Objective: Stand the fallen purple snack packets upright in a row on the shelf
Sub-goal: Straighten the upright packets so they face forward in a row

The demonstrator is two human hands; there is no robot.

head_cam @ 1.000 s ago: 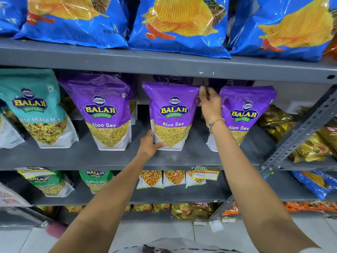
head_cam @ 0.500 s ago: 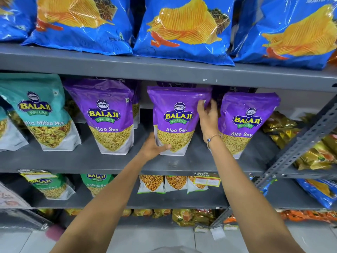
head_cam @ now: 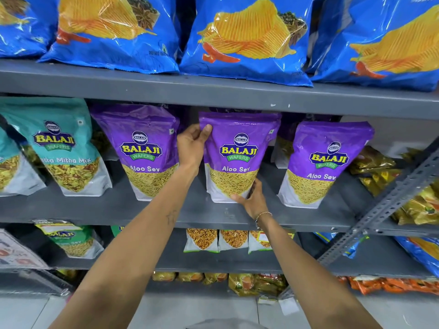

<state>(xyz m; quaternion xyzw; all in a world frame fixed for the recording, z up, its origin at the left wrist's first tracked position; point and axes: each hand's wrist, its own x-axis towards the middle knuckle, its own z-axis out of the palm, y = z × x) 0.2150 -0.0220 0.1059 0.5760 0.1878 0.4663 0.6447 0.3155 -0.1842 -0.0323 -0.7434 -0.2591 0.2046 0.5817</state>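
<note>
Three glossy purple plastic snack packets labelled Aloo Sev stand upright in a row on the grey metal shelf [head_cam: 213, 212], each with a clear window showing thin yellow strands. The middle purple packet [head_cam: 240, 157] is held by both hands. The left hand [head_cam: 191, 148] grips its upper left corner, the thumb laid across the front of the purple top and the fingers curled behind the edge. The right hand [head_cam: 253, 198], with a thin beaded bracelet [head_cam: 262, 216] at the wrist, cups the lower right corner, the thumb pressed along the white bottom edge and the fingers wrapped round the side. The left purple packet [head_cam: 140, 150] stands just beside the left forearm, and the right purple packet [head_cam: 325, 162] stands a little apart, leaning slightly leftward at the top. A teal snack packet [head_cam: 59, 148] marked Mitha Mix stands further left. Shiny blue crisp bags [head_cam: 247, 39] fill the shelf above.
</note>
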